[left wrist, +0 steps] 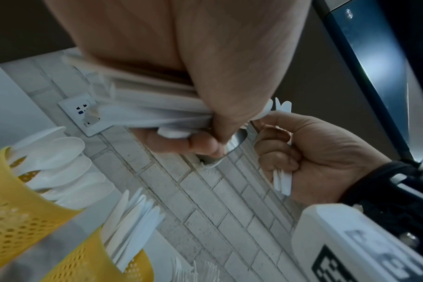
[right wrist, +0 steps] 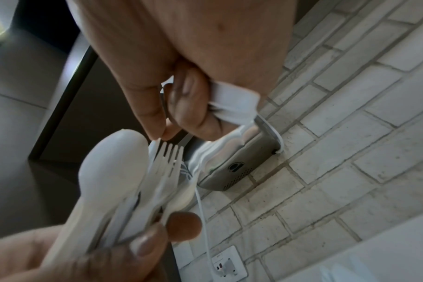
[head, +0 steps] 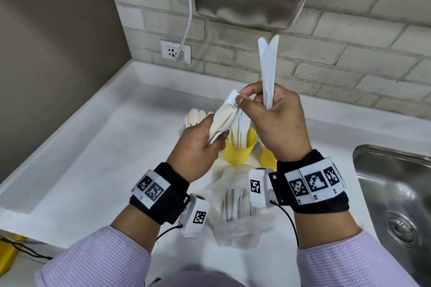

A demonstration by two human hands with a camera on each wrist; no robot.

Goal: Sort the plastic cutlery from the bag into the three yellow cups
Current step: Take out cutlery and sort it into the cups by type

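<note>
- Sorting judged well under way: spoons are stood in the cup at 10 o'clock, knives in the middle cup; a third cup is half hidden.
- Two knives are gripped upright in the right hand, whose fingertips pinch at the bundle.
- A mixed bundle is clasped by the left hand; count unclear.
- More cutlery lies in the bag on the table, at 6 o'clock.

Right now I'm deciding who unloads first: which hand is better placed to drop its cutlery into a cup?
Right. The right hand holds only knives, already sorted, above the cup of knives. The left hand grips a mixed bunch of spoons and forks, so it probably needs more sorting.
</note>
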